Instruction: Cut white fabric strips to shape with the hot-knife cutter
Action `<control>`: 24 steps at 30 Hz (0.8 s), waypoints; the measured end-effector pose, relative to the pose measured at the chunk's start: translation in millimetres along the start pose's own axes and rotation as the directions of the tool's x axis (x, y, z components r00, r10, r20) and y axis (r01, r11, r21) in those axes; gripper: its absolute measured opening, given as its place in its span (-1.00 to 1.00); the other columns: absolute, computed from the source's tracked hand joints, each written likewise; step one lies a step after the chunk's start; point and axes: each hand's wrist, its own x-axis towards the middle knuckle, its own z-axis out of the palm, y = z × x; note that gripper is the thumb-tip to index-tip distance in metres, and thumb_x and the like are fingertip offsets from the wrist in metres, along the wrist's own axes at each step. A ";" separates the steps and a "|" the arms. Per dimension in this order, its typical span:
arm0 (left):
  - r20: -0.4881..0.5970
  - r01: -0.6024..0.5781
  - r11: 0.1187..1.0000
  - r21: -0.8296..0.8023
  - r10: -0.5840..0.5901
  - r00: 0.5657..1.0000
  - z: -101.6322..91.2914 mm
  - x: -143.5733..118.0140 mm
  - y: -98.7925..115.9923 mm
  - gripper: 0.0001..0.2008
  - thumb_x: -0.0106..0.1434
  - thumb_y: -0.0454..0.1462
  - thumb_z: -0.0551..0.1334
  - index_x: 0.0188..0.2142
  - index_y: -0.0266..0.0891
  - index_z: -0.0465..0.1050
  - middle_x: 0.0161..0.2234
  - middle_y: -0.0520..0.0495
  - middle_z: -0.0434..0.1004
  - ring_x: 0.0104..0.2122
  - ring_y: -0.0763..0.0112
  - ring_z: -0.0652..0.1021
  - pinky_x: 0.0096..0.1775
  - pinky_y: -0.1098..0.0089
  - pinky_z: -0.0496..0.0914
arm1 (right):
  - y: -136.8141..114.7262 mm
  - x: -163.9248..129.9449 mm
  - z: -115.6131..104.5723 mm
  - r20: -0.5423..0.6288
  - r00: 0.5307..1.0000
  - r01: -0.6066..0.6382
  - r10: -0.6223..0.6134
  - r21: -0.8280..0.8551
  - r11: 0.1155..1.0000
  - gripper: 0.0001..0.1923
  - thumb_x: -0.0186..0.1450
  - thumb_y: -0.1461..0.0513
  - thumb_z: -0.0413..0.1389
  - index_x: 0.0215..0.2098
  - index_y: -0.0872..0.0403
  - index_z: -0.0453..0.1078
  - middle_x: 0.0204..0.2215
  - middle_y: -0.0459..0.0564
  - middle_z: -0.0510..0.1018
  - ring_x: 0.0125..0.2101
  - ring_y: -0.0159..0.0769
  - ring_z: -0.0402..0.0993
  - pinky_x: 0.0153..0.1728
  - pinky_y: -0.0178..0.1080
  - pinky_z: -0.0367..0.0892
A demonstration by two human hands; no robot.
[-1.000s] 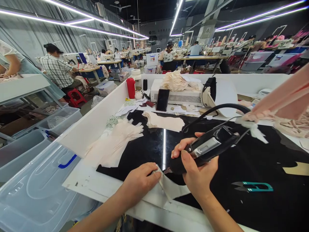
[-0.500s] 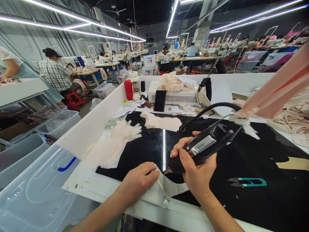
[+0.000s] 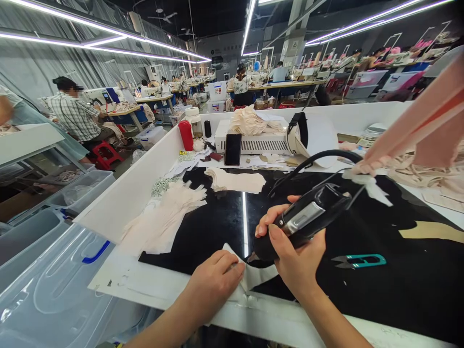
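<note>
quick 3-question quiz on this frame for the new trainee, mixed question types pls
1. True or false: the right hand grips a black corded tool whose tip points down toward the white fabric piece.
2. Multiple choice: the left hand is A) lifting the teal thread snips, B) pressing flat on the white fabric piece, C) holding the red bottle.
3. Fill in: the phone leans against the white ______ at the back of the table.

Key: 1 true; 2 B; 3 box-shaped machine.
</note>
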 end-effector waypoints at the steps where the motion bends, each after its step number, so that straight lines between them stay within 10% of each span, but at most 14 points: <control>1: -0.003 0.006 1.000 0.003 -0.006 1.000 1.1 -2.1 -0.6 -0.81 0.55 -0.38 0.10 -0.01 -0.34 0.49 -0.20 -0.15 0.54 -0.19 0.27 0.58 -0.12 0.30 0.59 | -0.4 -0.4 1.2 -0.001 1.000 -0.004 0.004 0.003 1.000 -0.50 0.28 0.37 0.29 0.09 -0.11 0.30 -0.35 -0.22 0.57 -0.50 -0.39 0.52 -0.43 -0.25 0.49; 24: -0.018 -0.041 0.992 0.115 0.044 0.999 3.0 -10.2 2.9 -0.76 0.47 -0.47 0.11 0.02 -0.36 0.51 -0.12 -0.23 0.55 -0.13 0.20 0.59 -0.07 0.21 0.62 | 0.2 -2.1 2.8 0.020 1.000 0.001 0.000 -0.040 0.999 -0.56 0.31 0.34 0.27 0.07 -0.09 0.29 -0.36 -0.21 0.55 -0.52 -0.39 0.51 -0.45 -0.24 0.51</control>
